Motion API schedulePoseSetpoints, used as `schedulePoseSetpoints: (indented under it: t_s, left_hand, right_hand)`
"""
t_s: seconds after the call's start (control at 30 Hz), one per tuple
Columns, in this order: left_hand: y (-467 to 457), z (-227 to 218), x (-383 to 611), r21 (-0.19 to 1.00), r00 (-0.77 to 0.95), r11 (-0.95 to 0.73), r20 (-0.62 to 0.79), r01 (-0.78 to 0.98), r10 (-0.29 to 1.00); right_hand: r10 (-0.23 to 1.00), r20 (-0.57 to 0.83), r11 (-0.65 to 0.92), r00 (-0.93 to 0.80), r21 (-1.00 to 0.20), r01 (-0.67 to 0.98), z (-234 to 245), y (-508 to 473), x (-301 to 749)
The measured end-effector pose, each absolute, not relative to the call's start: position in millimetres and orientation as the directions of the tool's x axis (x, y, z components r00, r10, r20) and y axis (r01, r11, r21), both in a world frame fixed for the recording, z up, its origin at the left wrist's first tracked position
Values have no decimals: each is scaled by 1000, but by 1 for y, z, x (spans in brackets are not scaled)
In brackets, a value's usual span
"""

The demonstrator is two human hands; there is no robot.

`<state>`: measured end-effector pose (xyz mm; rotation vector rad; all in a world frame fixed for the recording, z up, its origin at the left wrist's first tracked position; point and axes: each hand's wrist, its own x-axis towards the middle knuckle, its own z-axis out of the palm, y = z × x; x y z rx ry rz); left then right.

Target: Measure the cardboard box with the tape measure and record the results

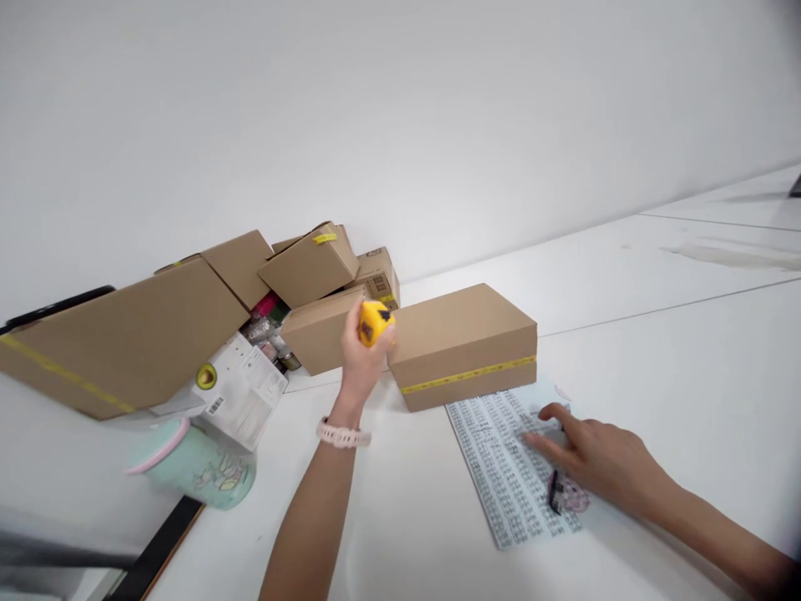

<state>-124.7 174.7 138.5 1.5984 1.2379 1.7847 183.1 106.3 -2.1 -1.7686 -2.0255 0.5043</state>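
My left hand [366,359] is closed around a yellow tape measure [375,323] with black parts, raised beside the left end of a closed cardboard box [466,338]. A yellow strip runs along that box's front face. My right hand [601,459] has its thumb and index finger apart, over a pale blue sheet [501,476] printed with rows of small dark marks. Whether its fingertips touch the sheet, I cannot tell. Near the right palm lies a small pinkish object with a black edge [568,494], partly hidden by the hand.
Several more cardboard boxes [143,334] stand along the wall at the left and back. Small jars and packets [275,346] sit between them. White papers [244,392] with an avocado picture lie in front, beside a mint-green cup [193,463] with a pink rim. Panel seams cross the white table [688,359].
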Motion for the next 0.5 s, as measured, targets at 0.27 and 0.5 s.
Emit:
schedulePoseSetpoints:
  t_s: [0.27,0.5]
  left_hand:
    - [234,126,-78,487,121,-373,472,790,873]
    - [156,90,-47,392,182,-620,728,680,661]
  right_hand:
    - [984,-4,138,-179,-621,772,-5,100,202]
    - [992,120,125,-33,-950,286,0,71,253]
